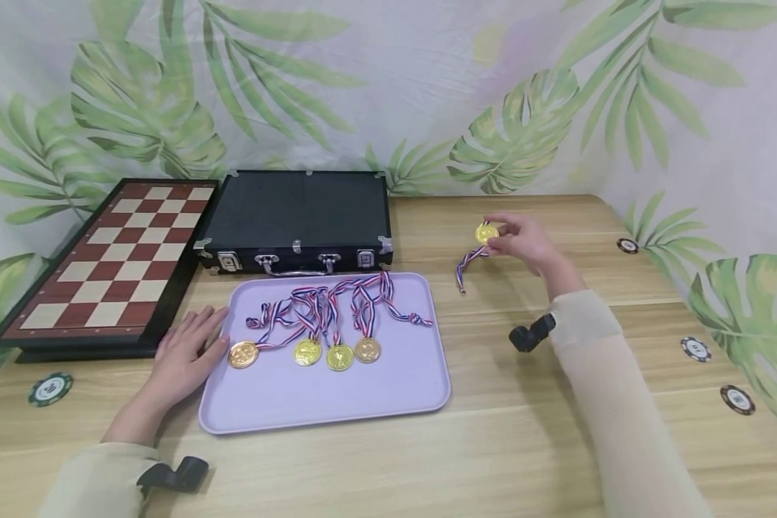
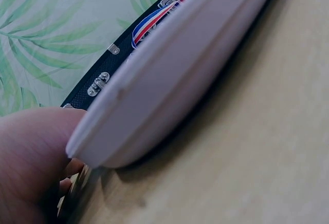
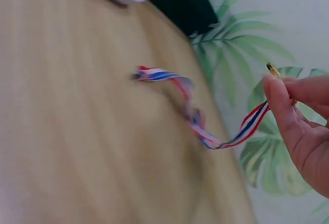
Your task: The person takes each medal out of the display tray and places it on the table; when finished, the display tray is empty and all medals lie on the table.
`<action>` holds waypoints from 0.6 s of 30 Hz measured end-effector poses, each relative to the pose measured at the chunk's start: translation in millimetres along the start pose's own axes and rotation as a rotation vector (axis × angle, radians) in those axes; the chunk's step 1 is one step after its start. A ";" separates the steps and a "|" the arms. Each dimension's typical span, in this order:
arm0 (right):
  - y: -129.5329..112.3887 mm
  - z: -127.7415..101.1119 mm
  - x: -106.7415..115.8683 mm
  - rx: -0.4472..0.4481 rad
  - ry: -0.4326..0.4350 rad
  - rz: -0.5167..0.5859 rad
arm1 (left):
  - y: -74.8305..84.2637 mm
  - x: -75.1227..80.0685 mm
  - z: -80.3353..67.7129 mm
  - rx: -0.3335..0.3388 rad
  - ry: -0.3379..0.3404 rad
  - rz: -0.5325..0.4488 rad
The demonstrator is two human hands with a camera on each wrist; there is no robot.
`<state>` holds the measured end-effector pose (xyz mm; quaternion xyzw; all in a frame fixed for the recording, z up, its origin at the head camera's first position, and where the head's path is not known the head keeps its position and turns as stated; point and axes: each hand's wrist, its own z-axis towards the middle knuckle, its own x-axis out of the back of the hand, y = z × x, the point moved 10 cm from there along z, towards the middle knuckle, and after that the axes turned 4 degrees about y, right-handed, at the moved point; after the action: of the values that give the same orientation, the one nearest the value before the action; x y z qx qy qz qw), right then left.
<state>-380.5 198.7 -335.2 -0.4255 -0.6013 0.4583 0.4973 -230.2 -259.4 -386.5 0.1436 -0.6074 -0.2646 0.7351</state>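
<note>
Right of the tray, my right hand [image 1: 523,240] pinches a gold medal [image 1: 486,233] between thumb and fingertips. Its red, white and blue ribbon [image 3: 226,143] dangles in a twist over the table, with a knot at the end. My left hand [image 1: 188,349] lies with fingers extended at the left rim of a lilac tray [image 1: 324,410], its thumb side against the edge. Several more medals lie in that tray, among them a bronze-toned one [image 1: 242,354] at the left and a gold one [image 1: 339,357] near the middle, their ribbons [image 1: 311,309] tangled behind them.
A black case [image 1: 304,216] with metal latches stands behind the tray. To its left is a thick chessboard [image 1: 119,252], close to my left fingers. Poker chips lie about: a green one [image 1: 50,389] at left, a black one [image 1: 628,245] and others at right. A leaf-patterned cloth [image 1: 421,86] hangs behind.
</note>
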 end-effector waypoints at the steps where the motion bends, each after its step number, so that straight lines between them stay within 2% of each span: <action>1: 6.0 -2.8 -2.1 -0.002 -0.014 -0.003 | -0.2 0.2 0.1 0.001 -0.001 0.001; 8: 38.2 -20.1 -16.0 -0.003 -0.099 -0.021 | 0.0 -1.3 1.7 0.011 -0.019 0.000; 14: 58.7 -29.4 -28.5 -0.006 -0.164 -0.090 | 0.7 -1.5 1.6 0.008 -0.017 -0.005; 18: 63.8 -36.2 -37.4 -0.006 -0.208 -0.156 | 0.6 -1.2 0.8 0.006 -0.016 -0.002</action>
<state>-335.9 181.0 -402.0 -0.3290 -0.6823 0.4582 0.4650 -231.0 -258.2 -387.0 0.1443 -0.6138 -0.2645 0.7297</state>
